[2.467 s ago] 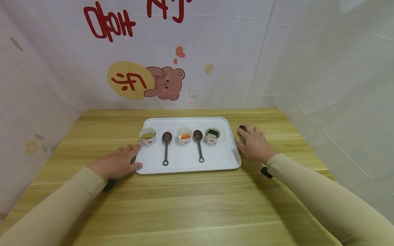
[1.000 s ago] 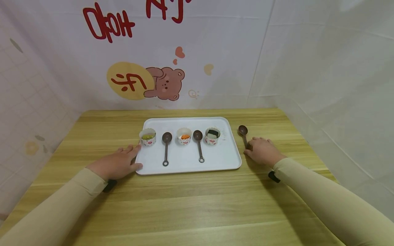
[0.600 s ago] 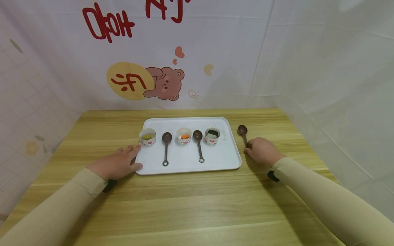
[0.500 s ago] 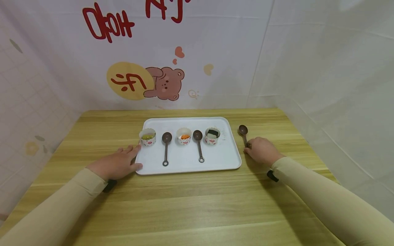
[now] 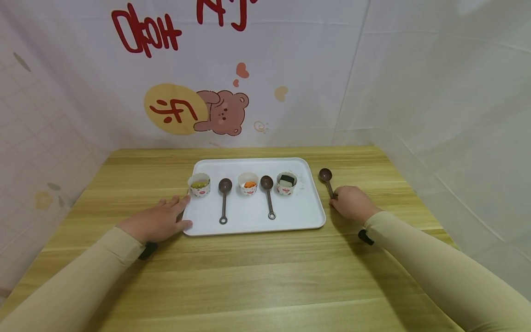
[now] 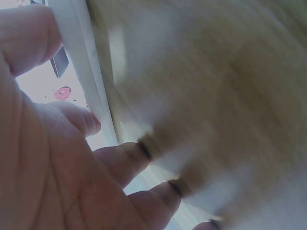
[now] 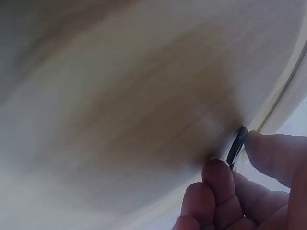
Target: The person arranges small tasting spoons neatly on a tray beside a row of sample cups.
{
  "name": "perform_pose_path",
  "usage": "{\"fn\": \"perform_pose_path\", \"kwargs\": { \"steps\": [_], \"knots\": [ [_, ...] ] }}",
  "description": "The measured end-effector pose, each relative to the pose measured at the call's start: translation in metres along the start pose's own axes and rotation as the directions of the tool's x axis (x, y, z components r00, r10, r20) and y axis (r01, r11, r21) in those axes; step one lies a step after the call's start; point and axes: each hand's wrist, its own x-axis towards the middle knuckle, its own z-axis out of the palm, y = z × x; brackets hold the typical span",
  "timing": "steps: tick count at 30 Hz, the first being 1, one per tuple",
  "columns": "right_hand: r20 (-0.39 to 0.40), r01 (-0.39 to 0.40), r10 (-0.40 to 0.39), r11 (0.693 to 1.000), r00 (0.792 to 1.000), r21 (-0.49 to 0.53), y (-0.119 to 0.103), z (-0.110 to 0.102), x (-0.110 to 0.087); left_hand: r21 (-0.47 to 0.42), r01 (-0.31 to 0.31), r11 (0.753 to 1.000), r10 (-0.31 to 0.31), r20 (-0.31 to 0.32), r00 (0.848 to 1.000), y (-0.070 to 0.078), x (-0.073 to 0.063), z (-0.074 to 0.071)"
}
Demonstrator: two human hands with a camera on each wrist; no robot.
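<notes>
My right hand point(image 5: 354, 203) pinches the handle of a brown measuring spoon point(image 5: 325, 175) just right of the white tray point(image 5: 249, 221). In the right wrist view the ringed handle end point(image 7: 237, 146) sits between thumb and fingers. My left hand point(image 5: 155, 222) lies at the tray's left edge, fingers spread, thumb and index finger at the rim. On the tray stand three paper cups: one with green bits point(image 5: 200, 185), one with orange pieces point(image 5: 248, 184), one with a white-and-black piece point(image 5: 286, 183). Between them lie two more brown measuring spoons, a left one point(image 5: 224, 198) and a right one point(image 5: 268, 196).
The tray rests on a wood-grain table point(image 5: 257, 276). A white cloth backdrop point(image 5: 307, 69) with a printed bear point(image 5: 226, 113) hangs behind it, and more white cloth closes in both sides.
My right hand has drawn back from over the spoon's bowl to its handle and now pinches it. The spoon's bowl has since shifted slightly left. The left hand and tray stay put.
</notes>
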Motion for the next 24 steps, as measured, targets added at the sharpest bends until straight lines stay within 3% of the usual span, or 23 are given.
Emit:
{"fn": "perform_pose_path", "kwargs": {
  "steps": [8, 24],
  "knots": [
    [0.030, -0.038, 0.037, 0.999, 0.999, 0.036, -0.0010, -0.0008, 0.0002, -0.014, -0.018, 1.000, 0.018, -0.011, 1.000, -0.0027, 0.0004, 0.0016],
    [0.045, -0.054, 0.051, 0.996, 0.998, 0.068, 0.0022, -0.0035, 0.0011, -0.013, 0.007, 1.000, -0.007, 0.007, 1.000, -0.0007, -0.0007, 0.0002]
  ]
}}
